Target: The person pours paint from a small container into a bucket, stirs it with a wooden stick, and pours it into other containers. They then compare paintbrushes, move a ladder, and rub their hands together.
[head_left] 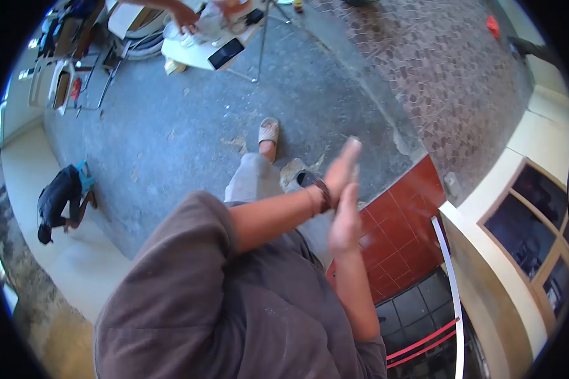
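Observation:
My left hand [340, 172], with dark bracelets [323, 192] at its wrist, reaches across in front of me. Its fingers are stretched out straight. My right hand [345, 222] comes up from below and meets it palm to palm, the fingers partly covered by the left hand. Between the palms I see no object, though the inner faces are hidden. Both hands are above the edge where the grey floor [189, 132] meets a red tiled step [395, 227]. Below them are my grey trouser leg [254, 178] and a foot in a light slipper [269, 131].
At the top, another person's hand [184, 18] is over a white table [199, 58] bearing a dark phone [226, 54]. A crouching person in dark clothes [60, 196] is at the left. A wood-framed window [531, 218] and a white curved rail [450, 290] stand at the right.

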`<state>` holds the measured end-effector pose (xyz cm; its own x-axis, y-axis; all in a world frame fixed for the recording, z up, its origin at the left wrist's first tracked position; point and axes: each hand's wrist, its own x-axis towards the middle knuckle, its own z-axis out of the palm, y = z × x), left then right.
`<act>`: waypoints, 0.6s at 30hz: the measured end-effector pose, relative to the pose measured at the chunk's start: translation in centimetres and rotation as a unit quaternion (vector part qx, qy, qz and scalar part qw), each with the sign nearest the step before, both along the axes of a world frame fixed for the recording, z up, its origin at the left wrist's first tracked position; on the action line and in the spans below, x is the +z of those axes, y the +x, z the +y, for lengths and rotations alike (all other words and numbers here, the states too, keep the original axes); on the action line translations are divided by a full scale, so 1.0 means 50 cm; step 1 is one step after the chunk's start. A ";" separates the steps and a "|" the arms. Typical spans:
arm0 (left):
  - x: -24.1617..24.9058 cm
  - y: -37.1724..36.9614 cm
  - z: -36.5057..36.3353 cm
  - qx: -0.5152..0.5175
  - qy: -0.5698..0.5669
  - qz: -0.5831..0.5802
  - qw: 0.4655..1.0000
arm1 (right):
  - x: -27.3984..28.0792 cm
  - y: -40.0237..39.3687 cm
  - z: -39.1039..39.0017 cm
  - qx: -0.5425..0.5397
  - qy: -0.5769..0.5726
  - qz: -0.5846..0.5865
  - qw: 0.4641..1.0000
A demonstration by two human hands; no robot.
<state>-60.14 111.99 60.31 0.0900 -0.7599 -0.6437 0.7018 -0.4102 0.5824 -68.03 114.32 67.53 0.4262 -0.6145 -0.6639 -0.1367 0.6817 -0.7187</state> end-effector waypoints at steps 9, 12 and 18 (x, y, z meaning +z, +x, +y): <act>-0.112 -0.141 0.152 0.172 0.017 -0.121 0.977 | -0.117 -0.049 0.044 0.105 0.041 -0.016 0.993; -0.205 -0.079 0.229 0.303 0.167 0.040 0.937 | -0.171 -0.087 0.100 0.351 -0.034 -0.080 0.932; -0.338 -0.028 0.526 0.380 0.234 0.113 0.888 | -0.369 -0.149 0.091 0.258 0.075 0.198 0.943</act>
